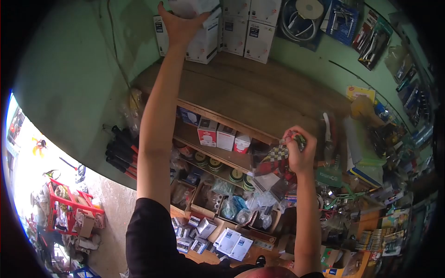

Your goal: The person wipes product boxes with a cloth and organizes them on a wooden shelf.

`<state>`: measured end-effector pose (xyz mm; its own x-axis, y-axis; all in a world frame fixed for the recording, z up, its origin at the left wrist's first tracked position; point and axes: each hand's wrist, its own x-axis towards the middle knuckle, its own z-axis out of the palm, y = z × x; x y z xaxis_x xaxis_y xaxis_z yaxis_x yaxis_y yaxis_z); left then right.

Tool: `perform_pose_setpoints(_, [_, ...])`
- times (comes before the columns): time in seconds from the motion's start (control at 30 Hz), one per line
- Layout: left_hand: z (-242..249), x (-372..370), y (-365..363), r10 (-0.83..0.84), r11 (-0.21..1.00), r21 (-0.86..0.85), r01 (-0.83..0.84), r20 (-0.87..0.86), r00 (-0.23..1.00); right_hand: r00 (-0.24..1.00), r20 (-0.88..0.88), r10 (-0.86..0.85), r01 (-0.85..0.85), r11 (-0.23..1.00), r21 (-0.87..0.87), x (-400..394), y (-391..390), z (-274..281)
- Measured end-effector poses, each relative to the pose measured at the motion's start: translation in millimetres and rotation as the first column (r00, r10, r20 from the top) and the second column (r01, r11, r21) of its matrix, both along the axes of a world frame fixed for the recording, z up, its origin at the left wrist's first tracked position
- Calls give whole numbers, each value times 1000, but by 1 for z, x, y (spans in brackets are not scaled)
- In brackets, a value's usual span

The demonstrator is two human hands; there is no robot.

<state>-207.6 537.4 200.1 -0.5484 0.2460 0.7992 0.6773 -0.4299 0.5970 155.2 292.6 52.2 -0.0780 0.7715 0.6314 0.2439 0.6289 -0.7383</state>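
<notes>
My left hand point(180, 25) is raised high to the top shelf, its fingers and thumb spread around the underside of a white box point(194, 6) that sits tilted above a stack of white boxes point(204, 44). My right hand point(300, 155) is closed at chest height on a small multicoloured item point(298, 138); what it is I cannot make out. A red, black and yellow checkered cloth point(274, 160) hangs just left of that hand.
A wide wooden shelf point(259, 99) runs under the white boxes point(259, 39). Lower shelves hold small boxes point(218, 135) and tape rolls point(207, 163). Packaged tools point(343, 18) hang on the green wall. Cluttered goods fill the right side; bagged items and cartons point(232, 243) lie below.
</notes>
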Motion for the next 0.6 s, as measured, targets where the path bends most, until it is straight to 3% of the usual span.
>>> perform_pose_setpoints(0.03, [-3,10,-10,135,960,251,-128,-12,991,1000,1,11,-11,1000,-4,0,0,1])
perform_pose_setpoints(0.07, [-4,10,-25,148,960,241,-140,-12,989,1000,-12,6,-6,1000,-31,1,-1,1])
perform_pose_setpoints(0.1, [8,16,-70,-278,959,76,274,48,959,1000,-22,4,-5,998,-56,1,-1,1])
perform_pose_setpoints(0.13, [11,22,-107,-631,762,-45,646,175,756,1000,-19,0,0,999,-44,0,-2,1])
perform_pose_setpoints(0.17, [1,29,-127,-611,778,-49,627,175,772,999,-21,24,-25,999,-47,0,-1,1])
perform_pose_setpoints(0.23, [-22,42,-156,-642,762,98,641,-19,766,1000,-15,4,-4,999,-45,3,1,0])
perform_pose_setpoints(0.3, [-56,41,-177,-365,905,133,403,-241,899,999,-35,23,-25,999,-39,0,1,1])
perform_pose_setpoints(0.37, [-81,54,-227,-306,912,171,374,-327,894,992,-125,2,-3,1000,-12,0,5,-3])
perform_pose_setpoints(0.43, [-111,59,-273,-307,904,169,394,-388,869,994,-107,27,-32,999,-43,9,18,-13])
perform_pose_setpoints(0.5, [-135,64,-326,-363,927,-24,373,-296,884,990,-69,-124,129,989,69,7,25,-14])
perform_pose_setpoints(0.57, [-169,75,-365,-331,936,6,352,-323,886,988,-103,-111,132,966,222,5,33,-13])
perform_pose_setpoints(0.6, [-184,81,-390,-349,934,-34,356,-296,889,989,-121,-84,98,989,113,8,36,-14])
